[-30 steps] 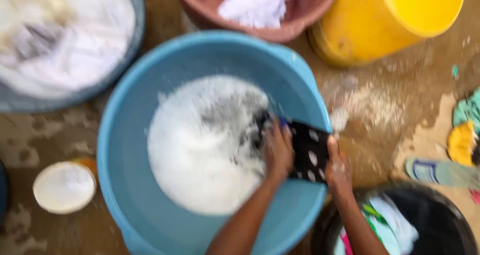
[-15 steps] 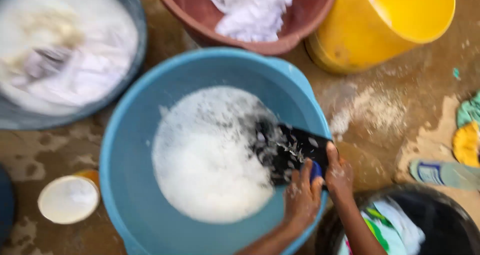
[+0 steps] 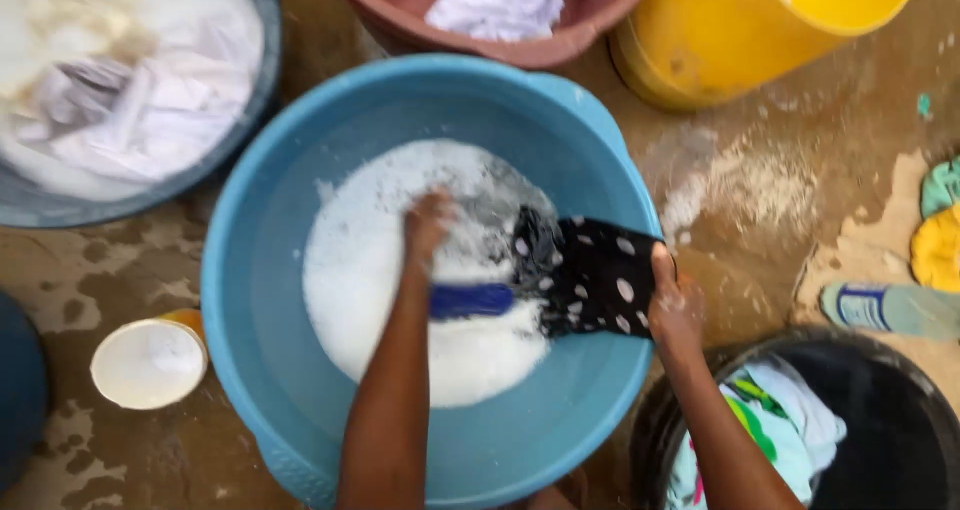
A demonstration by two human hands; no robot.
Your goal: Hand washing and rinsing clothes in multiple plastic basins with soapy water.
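A large blue basin [image 3: 300, 210] holds white soapy foam [image 3: 370, 270]. A black cloth with white spots [image 3: 590, 280] lies half in the suds and half over the basin's right rim. My right hand [image 3: 675, 305] grips the cloth at that rim. My left hand [image 3: 428, 225] reaches into the foam at the basin's middle, left of the cloth; it is blurred and its fingers are sunk in suds. A short blue bar-shaped thing [image 3: 472, 300] lies on the foam between my left forearm and the cloth.
A grey tub [image 3: 240, 160] of white laundry sits top left, a brown basin [image 3: 560, 45] with white cloth at the top, a yellow bucket [image 3: 720, 60] top right. A black bucket [image 3: 890, 420] with coloured clothes is bottom right. A small white-lidded pot [image 3: 148, 363] stands on the wet floor.
My left hand has moved from the basin's right rim leftward into the middle of the foam. My right hand still holds the spotted cloth at the rim. The blue thing now lies on the suds.
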